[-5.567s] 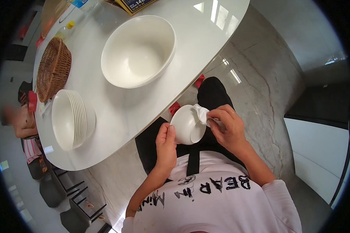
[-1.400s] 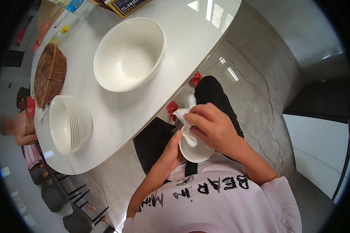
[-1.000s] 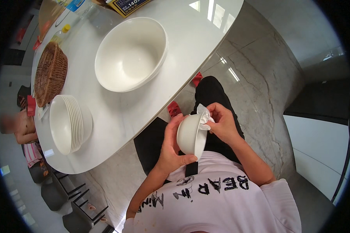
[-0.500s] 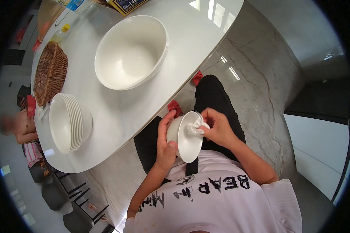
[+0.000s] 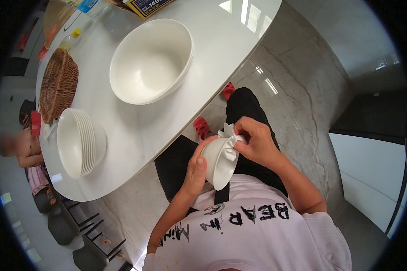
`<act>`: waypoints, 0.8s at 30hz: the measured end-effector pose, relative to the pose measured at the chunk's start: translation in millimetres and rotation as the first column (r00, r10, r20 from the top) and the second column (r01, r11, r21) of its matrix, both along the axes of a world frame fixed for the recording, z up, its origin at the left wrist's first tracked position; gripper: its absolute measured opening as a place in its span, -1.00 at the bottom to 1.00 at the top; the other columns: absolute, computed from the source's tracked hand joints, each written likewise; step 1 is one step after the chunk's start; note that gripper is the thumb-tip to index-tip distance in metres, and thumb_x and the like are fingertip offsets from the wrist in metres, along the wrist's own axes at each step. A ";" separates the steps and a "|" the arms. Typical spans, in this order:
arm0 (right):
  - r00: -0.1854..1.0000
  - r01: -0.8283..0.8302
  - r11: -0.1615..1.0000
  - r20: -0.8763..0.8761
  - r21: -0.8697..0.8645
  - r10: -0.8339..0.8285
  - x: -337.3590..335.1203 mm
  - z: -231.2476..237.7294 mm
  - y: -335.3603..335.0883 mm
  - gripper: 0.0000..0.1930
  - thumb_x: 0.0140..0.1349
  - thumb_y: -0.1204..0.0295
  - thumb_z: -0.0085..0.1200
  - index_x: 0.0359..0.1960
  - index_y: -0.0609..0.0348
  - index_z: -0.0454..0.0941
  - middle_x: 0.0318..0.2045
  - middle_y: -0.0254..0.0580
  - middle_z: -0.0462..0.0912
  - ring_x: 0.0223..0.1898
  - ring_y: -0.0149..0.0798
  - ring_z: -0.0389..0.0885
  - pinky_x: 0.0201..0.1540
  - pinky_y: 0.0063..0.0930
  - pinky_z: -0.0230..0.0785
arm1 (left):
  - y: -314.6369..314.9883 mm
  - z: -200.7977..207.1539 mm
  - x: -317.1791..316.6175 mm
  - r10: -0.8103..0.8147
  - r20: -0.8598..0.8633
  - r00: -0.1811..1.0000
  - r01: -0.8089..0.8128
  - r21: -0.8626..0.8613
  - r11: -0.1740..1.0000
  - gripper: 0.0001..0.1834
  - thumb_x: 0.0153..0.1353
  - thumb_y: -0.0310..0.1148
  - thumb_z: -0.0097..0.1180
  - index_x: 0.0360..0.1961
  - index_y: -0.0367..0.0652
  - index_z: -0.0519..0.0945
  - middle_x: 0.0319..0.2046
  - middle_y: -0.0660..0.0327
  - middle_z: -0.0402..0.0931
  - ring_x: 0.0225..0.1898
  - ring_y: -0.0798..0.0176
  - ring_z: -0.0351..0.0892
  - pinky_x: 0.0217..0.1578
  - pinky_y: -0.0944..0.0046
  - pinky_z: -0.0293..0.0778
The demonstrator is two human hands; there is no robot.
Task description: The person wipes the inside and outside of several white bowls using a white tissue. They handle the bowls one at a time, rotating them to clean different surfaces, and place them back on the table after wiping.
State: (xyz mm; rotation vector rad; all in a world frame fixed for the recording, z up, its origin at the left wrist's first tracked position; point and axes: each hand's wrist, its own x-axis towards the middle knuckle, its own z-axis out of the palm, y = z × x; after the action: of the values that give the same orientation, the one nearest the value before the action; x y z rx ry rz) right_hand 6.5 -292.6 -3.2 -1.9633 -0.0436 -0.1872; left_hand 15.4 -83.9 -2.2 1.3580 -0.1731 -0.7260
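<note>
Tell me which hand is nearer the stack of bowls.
Left. The left hand, holding a small bowl, is right of the stack of bowls; the right hand is farther right.

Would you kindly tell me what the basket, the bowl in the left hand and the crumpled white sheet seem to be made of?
The basket looks like wicker or a woven imitation, matte brown, with interlaced strands. The bowl seems ceramic, possibly melamine: smooth, white, softly shiny. The crumpled white sheet is probably tissue or thin cloth, matte and softly creased.
</note>
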 end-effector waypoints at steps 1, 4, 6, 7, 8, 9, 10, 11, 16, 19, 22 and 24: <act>0.989 0.015 0.989 -0.147 0.150 0.007 -3.2 -6.1 4.0 -0.77 -0.08 0.58 0.23 -0.42 0.23 0.40 -0.51 -0.25 0.49 -0.54 -0.44 0.50 -0.54 -0.51 0.33 | -2.0 1.4 -0.7 0.048 0.008 0.999 -0.047 -0.028 0.998 0.03 0.21 0.45 -0.31 0.31 -0.35 0.17 0.18 0.03 0.33 0.17 0.21 0.35 0.21 0.24 0.23; 0.835 0.190 0.829 -0.530 0.526 0.145 -24.4 -22.1 20.0 -0.73 0.01 0.53 0.25 -0.29 0.24 0.41 -0.49 -0.26 0.53 -0.57 -0.45 0.51 -0.65 -0.53 0.37 | -5.3 -0.7 -1.2 0.188 0.067 0.980 -0.184 -0.060 0.981 0.00 0.24 0.42 -0.35 0.31 -0.35 0.16 0.17 0.00 0.34 0.17 0.16 0.37 0.21 0.21 0.24; 0.713 0.285 0.637 -0.602 0.716 0.358 -36.5 -27.0 26.7 -0.65 0.04 0.52 0.27 -0.20 0.27 0.37 -0.47 -0.27 0.54 -0.60 -0.46 0.52 -0.67 -0.53 0.48 | -7.6 3.4 2.9 0.225 0.122 0.967 -0.218 -0.068 0.974 -0.01 0.25 0.41 -0.35 0.31 -0.35 0.14 0.17 -0.02 0.34 0.18 0.14 0.37 0.21 0.21 0.25; 0.676 0.322 0.571 -0.606 0.755 0.420 -40.3 -24.1 26.7 -0.66 0.05 0.52 0.27 -0.19 0.26 0.37 -0.47 -0.28 0.53 -0.58 -0.46 0.53 -0.67 -0.54 0.47 | -5.3 -0.4 2.6 0.234 0.106 0.966 -0.228 -0.069 0.971 -0.03 0.27 0.40 -0.40 0.32 -0.33 0.14 0.18 -0.01 0.33 0.19 0.12 0.37 0.20 0.19 0.26; 0.637 0.361 0.503 -0.602 0.785 0.482 -42.5 -19.3 25.0 -0.66 0.05 0.53 0.26 -0.19 0.26 0.37 -0.46 -0.28 0.53 -0.55 -0.46 0.53 -0.67 -0.55 0.47 | -2.5 -6.7 1.7 0.262 0.042 0.964 -0.257 -0.090 0.962 -0.04 0.28 0.39 -0.42 0.32 -0.32 0.14 0.19 0.00 0.33 0.19 0.12 0.37 0.20 0.18 0.27; 0.678 0.316 0.584 -0.608 0.748 0.412 -42.4 -14.9 20.8 -0.67 0.06 0.54 0.25 -0.18 0.25 0.37 -0.45 -0.29 0.53 -0.54 -0.46 0.54 -0.67 -0.56 0.46 | 0.4 -13.8 0.5 0.287 -0.024 0.958 -0.288 -0.110 0.951 -0.06 0.29 0.38 -0.44 0.32 -0.31 0.14 0.19 0.01 0.33 0.20 0.12 0.37 0.20 0.17 0.27; 0.719 0.275 0.659 -0.605 0.700 0.342 -42.3 -10.5 15.2 -0.68 0.07 0.55 0.23 -0.17 0.23 0.37 -0.45 -0.29 0.53 -0.52 -0.47 0.54 -0.67 -0.57 0.45 | 0.4 -13.7 0.9 0.308 -0.090 0.947 -0.317 -0.126 0.940 -0.07 0.30 0.37 -0.46 0.32 -0.30 0.14 0.20 0.02 0.33 0.20 0.12 0.37 0.20 0.15 0.28; 0.759 0.238 0.729 -0.591 0.641 0.272 -42.0 -5.5 10.8 -0.69 0.08 0.56 0.21 -0.17 0.22 0.37 -0.44 -0.29 0.52 -0.51 -0.47 0.54 -0.67 -0.58 0.44 | 0.8 -11.1 1.1 0.304 -0.137 0.943 -0.320 -0.121 0.939 -0.09 0.31 0.35 -0.48 0.33 -0.29 0.14 0.20 0.04 0.33 0.22 0.12 0.36 0.21 0.15 0.28; 0.972 -0.003 0.991 0.233 -0.131 0.034 -20.4 30.8 11.5 -0.75 -0.15 0.65 0.14 -0.35 0.20 0.48 -0.30 -0.16 0.52 -0.29 -0.14 0.54 -0.29 -0.38 0.44 | -1.6 -4.2 -0.3 0.200 -0.393 0.897 -0.266 -0.122 0.956 -0.15 0.36 0.30 -0.53 0.34 -0.24 0.16 0.22 0.08 0.33 0.26 0.16 0.32 0.24 0.15 0.26; 0.884 -0.062 0.778 0.327 -0.625 0.333 -10.7 30.7 25.7 -0.84 -0.08 0.47 0.07 -0.42 0.26 0.51 -0.39 -0.14 0.49 -0.29 -0.12 0.53 -0.21 -0.35 0.43 | -2.2 -8.8 -7.5 0.164 -0.375 0.912 -0.251 -0.196 0.948 -0.14 0.33 0.32 -0.46 0.33 -0.23 0.19 0.21 0.06 0.33 0.22 0.17 0.35 0.24 0.17 0.26; 0.907 -0.330 0.852 0.112 -0.407 0.405 -25.2 16.3 42.0 -0.88 -0.08 0.50 0.09 -0.45 0.23 0.53 -0.46 -0.19 0.47 -0.30 -0.13 0.53 -0.23 -0.31 0.44 | -0.4 -5.9 -7.9 0.178 -0.404 0.897 -0.275 -0.197 0.941 -0.15 0.34 0.31 -0.45 0.30 -0.25 0.22 0.16 0.06 0.37 0.18 0.17 0.39 0.20 0.16 0.30; 0.912 -0.362 0.901 0.108 -0.241 0.396 -25.3 18.0 48.3 -0.76 -0.14 0.58 0.16 -0.34 0.20 0.59 -0.36 -0.18 0.57 -0.28 -0.15 0.56 -0.25 -0.33 0.48 | 1.7 -1.8 -6.0 0.146 -0.512 0.846 -0.298 -0.228 0.927 -0.16 0.35 0.30 -0.46 0.28 -0.25 0.25 0.13 0.07 0.40 0.16 0.18 0.41 0.18 0.17 0.34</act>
State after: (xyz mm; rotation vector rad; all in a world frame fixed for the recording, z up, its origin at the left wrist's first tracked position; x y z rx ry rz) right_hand -18.8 -244.3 14.9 -2.1082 -0.5686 -0.0776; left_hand 9.4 -82.1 -3.9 0.8497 0.2708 -0.7849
